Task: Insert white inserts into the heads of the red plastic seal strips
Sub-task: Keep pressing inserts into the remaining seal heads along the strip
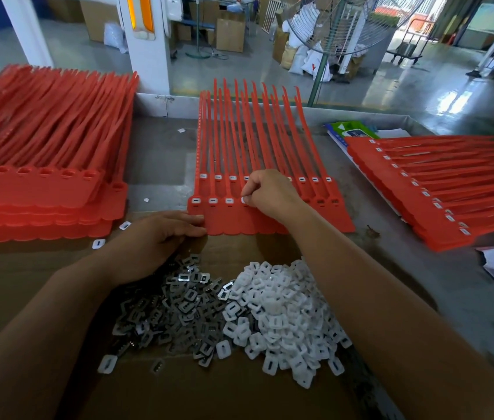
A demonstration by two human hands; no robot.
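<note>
A sheet of joined red seal strips [236,221] lies in the middle of the table, tails pointing away from me. Several of its heads hold white inserts [212,200]. My right hand [270,194] is over the front row of heads and pinches a white insert [244,200] at the fourth head from the left. My left hand [164,234] lies flat with straight fingers pressing on the sheet's front left corner. A heap of loose white inserts [279,313] sits on the cardboard [27,283] in front of me.
A pile of grey metal clips [173,307] lies left of the white heap. A stack of red strips with unfilled heads [42,177] is at the left. Filled red strips [439,189] are stacked at the right. A few stray inserts [98,243] lie near the left stack.
</note>
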